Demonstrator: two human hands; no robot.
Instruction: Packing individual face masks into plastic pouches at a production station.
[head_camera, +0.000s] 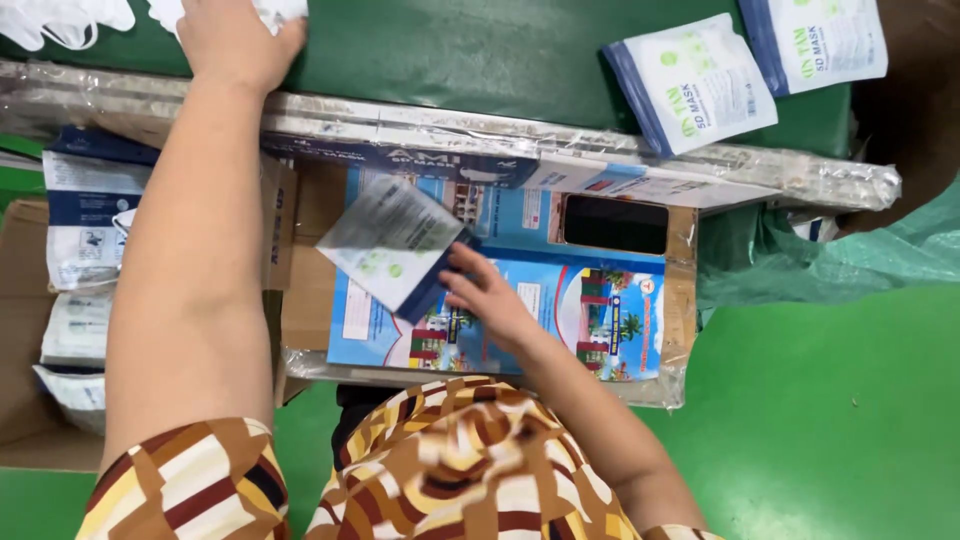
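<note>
On the green table (480, 60), the left hand (235, 40) presses white masks (280, 10) under closed-over fingers, while the right hand (490, 295) pinches a blue-edged packet (390, 245) just beyond its fingertips above the printed board (590, 300), where that light pinch could let it slip.

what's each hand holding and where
Right hand pinches a flat mask packet by its dark lower-right edge. Left hand rests on white masks; grip unclear.

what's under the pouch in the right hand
Under the pouch, held by the right hand, lies a blue picture sheet on cardboard. The part directly beneath the pouch is covered.
</note>
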